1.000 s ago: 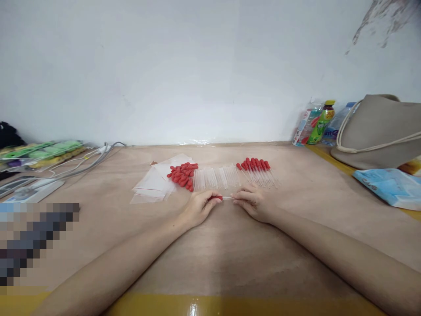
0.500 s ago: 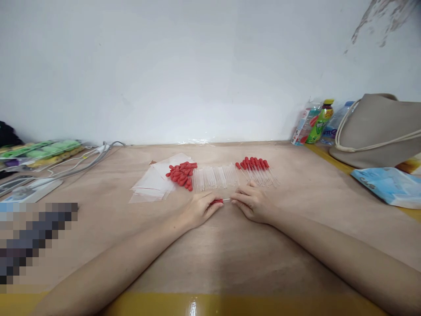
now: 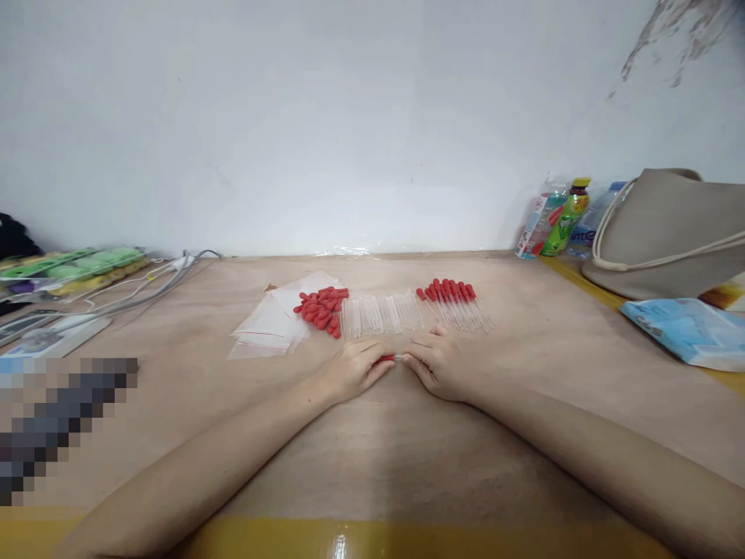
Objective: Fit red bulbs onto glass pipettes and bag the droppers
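Observation:
My left hand [image 3: 358, 371] is closed around a red rubber dropper bulb [image 3: 385, 358]. A clear dropper tube [image 3: 399, 357] joins the bulb's open end, and my right hand [image 3: 436, 363] pinches it from the other side. Only a short stretch of tube shows between the two hands. Just beyond them lies a row of bare clear tubes [image 3: 381, 313]. Left of that row is a pile of loose red bulbs [image 3: 319, 309]. To its right, several droppers with red bulbs fitted [image 3: 452, 299] lie side by side.
Clear plastic bags [image 3: 271, 318] lie under and left of the bulb pile. Cables [image 3: 157, 283] and a green-and-yellow package [image 3: 75, 270] sit at the left. Bottles [image 3: 564, 219], a grey bag [image 3: 669, 233] and a blue packet [image 3: 692, 330] stand or lie at the right.
My right hand has moved slightly left toward my left hand, so less of the tube shows between them. My left hand stays in place on the bulb.

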`<state>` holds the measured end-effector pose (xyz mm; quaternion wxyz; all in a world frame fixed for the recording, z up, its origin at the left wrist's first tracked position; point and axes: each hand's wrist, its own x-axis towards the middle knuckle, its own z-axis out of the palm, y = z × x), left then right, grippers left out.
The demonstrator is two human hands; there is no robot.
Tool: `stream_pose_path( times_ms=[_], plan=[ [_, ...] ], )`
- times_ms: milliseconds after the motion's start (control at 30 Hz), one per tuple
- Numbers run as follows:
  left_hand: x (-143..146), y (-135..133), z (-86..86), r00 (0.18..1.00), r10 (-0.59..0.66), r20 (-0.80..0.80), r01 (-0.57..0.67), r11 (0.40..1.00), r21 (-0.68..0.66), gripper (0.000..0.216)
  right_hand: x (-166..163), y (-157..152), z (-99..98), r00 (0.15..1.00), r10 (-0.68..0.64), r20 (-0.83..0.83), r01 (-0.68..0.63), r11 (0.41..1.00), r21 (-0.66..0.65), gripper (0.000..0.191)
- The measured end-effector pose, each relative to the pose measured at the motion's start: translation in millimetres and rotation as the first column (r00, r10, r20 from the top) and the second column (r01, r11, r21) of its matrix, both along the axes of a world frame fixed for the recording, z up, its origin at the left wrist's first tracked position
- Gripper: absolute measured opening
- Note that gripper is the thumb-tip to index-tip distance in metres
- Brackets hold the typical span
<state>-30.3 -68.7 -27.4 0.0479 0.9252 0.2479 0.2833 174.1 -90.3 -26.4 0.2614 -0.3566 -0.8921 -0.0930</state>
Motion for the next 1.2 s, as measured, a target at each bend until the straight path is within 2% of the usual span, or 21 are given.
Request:
stream_pose_path(
  times_ms=[200,333,400,467,533,633,800,867,1200],
  plan=[
    [-5.1,9.0,1.4,0.999,-0.033,0.028,0.032,0.998,0.048,0.017,-5.8,-2.0,11.6,0.998,-0.047,0.04,0.051,0.993,-0.104,0.026],
    [-7.1,8.6,5.2,0.981,0.096,0.17,-0.109,0.991,0.072,0.03,-0.1,0.8,23.0,0.995,-0.092,0.032,0.097,0.97,-0.225,0.022],
    [-6.8,7.6,5.7,0.969,0.157,0.192,-0.169,0.984,0.05,0.034,7.8,8.8,26.9,0.979,-0.203,-0.024,0.184,0.928,-0.324,0.024],
    [-6.0,6.8,5.5,0.977,0.155,0.149,-0.159,0.987,0.016,0.028,16.2,21.2,29.9,0.92,-0.385,-0.076,0.33,0.865,-0.378,0.027],
    [-5.1,6.3,5.3,0.986,0.132,0.098,-0.132,0.991,-0.004,0.019,21.8,35.9,31.8,0.824,-0.56,-0.086,0.495,0.785,-0.372,0.032],
    [-5.0,5.6,6.0,0.989,0.131,0.067,-0.129,0.991,-0.031,0.016,22.8,57.0,31.7,0.713,-0.7,-0.035,0.653,0.681,-0.331,0.039],
    [-7.2,5.6,6.7,0.991,0.126,0.044,-0.122,0.989,-0.079,0.014,14.6,76.3,28.4,0.621,-0.78,0.076,0.765,0.581,-0.279,0.03],
    [-7.5,6.2,5.7,0.992,0.117,0.045,-0.114,0.991,-0.064,0.013,12.4,78.8,27.9,0.605,-0.79,0.095,0.778,0.561,-0.283,0.031],
    [-5.7,8.2,4.9,0.994,0.099,0.035,-0.099,0.995,-0.019,0.013,15.7,83.4,22.6,0.602,-0.794,0.087,0.774,0.553,-0.308,0.04]
  ],
)
